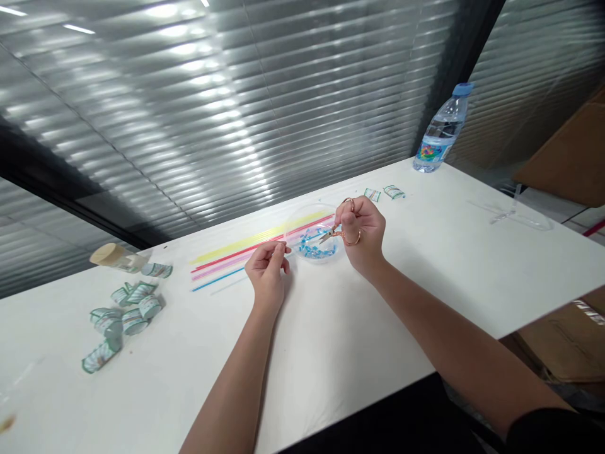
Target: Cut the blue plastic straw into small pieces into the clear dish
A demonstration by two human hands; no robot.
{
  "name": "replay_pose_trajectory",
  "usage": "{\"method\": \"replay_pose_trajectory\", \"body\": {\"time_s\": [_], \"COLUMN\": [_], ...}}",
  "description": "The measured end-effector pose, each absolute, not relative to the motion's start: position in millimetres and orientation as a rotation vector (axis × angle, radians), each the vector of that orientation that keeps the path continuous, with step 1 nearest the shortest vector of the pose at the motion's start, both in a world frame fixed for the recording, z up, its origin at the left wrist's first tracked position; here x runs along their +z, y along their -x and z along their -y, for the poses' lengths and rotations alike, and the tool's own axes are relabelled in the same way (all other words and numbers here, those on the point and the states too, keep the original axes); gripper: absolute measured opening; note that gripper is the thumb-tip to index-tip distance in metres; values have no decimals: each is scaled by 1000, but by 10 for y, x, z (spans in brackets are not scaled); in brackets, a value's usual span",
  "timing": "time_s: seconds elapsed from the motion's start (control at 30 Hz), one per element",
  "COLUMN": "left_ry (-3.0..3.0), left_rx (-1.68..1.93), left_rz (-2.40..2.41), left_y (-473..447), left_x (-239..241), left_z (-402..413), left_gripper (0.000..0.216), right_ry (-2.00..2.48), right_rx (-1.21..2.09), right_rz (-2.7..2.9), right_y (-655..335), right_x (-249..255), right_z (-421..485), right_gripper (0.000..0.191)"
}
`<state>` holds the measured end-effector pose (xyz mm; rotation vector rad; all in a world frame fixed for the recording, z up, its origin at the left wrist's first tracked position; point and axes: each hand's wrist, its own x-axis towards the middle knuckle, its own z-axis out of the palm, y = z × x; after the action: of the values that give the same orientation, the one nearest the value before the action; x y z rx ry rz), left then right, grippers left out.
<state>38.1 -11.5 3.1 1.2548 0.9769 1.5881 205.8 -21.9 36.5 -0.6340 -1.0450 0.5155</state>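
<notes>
My right hand (365, 232) holds a small pair of scissors (337, 234) with rose-gold finger loops. Its blades point left over a clear round plastic bowl (302, 257). Small cut blue pieces (316, 251) lie inside the bowl. Just left of the rim, my left hand (268, 266) is closed in a pinch on a thin, pale straw, which is hard to see against the bowl. Behind and beside this hand, long yellow straws (236, 245), red straws (227, 257), pink straws (212, 272) and a blue straw (215, 282) lie side by side.
Several small green-and-white packets (135, 320) lie on the white table (331, 353) at left, near a jar with a cork-like lid (113, 255). Two more packets (394, 192) lie at the back. A water bottle (439, 135) stands at the far edge, before the blinds.
</notes>
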Motion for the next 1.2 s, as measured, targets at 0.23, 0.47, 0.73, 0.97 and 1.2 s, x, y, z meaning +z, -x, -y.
{"method": "replay_pose_trajectory", "body": {"time_s": [0.23, 0.47, 0.73, 0.97, 1.2], "left_ry": [-1270, -1275, -1270, -1273, -1293], "left_rx": [1576, 1577, 1589, 1587, 1573], "left_rz": [-957, -971, -962, -967, -957], "left_y": [-373, -373, -375, -383, -373], "left_x": [21, 32, 33, 47, 29], "left_z": [115, 120, 117, 123, 121], "left_gripper": [20, 21, 22, 23, 22], "right_ry": [660, 665, 635, 677, 657], "right_rx": [508, 520, 523, 502, 545], "right_rz": [1036, 1040, 1034, 1026, 1037], "right_y": [-2053, -2049, -2049, -2044, -2053], "right_x": [374, 377, 373, 377, 374], "right_z": [223, 225, 211, 219, 220], "right_gripper": [40, 39, 37, 42, 40]}}
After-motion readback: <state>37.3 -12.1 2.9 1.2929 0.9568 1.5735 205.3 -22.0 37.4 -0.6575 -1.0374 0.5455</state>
